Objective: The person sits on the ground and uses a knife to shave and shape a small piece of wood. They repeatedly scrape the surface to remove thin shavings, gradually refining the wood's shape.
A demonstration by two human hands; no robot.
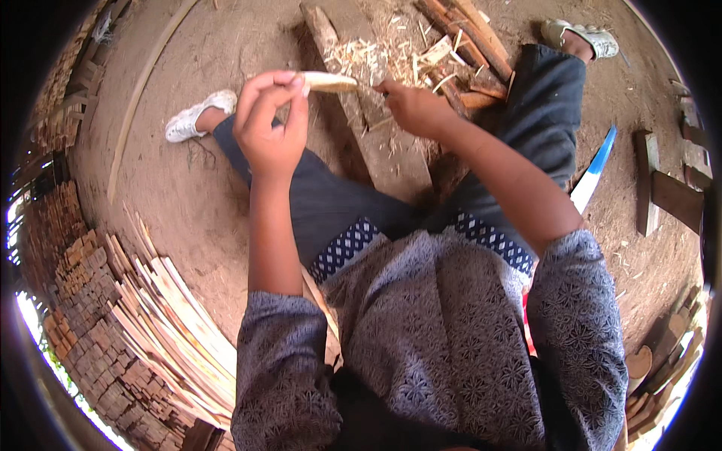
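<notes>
My left hand point(272, 124) is raised over the left side of the bench and pinches one end of a pale, tapered piece of wood point(331, 82). The wood lies roughly level, its narrow tip pointing right. Close to that tip, my right hand point(418, 110) is closed in a fist. A small dark bit shows at its fingers, but the rest of what it grips is hidden. Beneath both hands runs a low wooden bench point(396, 167), littered with light wood shavings point(370, 62) towards its far end.
Reddish-brown wood pieces point(468, 39) lie right of the bench among more shavings. My legs straddle the bench. A blue and white blade-like strip point(594, 171) is beside my right leg. Long pale wood strips point(177, 323) and stacked blocks point(98, 361) line the left; a wooden frame point(648, 183) stands right.
</notes>
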